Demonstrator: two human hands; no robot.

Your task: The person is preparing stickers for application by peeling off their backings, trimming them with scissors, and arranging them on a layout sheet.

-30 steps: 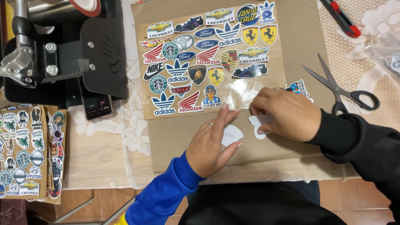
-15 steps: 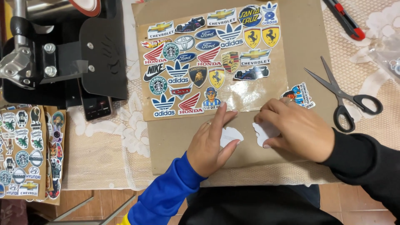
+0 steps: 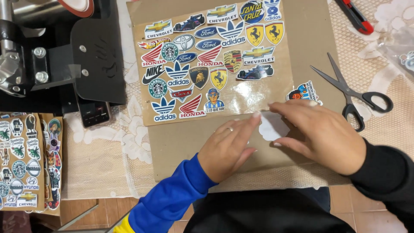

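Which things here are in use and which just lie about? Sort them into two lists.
In use:
left hand
right hand
white sticker cutout between both hands
brown cardboard under it
glossy sticker sheet by the fingertips

Lying about:
scissors
red-handled cutter
black press machine
sticker sheets at left
loose colourful sticker
lace tablecloth

I judge this a home craft workspace: lace tablecloth (image 3: 108,151), heat press (image 3: 56,51), scissors (image 3: 353,95), sticker sheets (image 3: 26,164).
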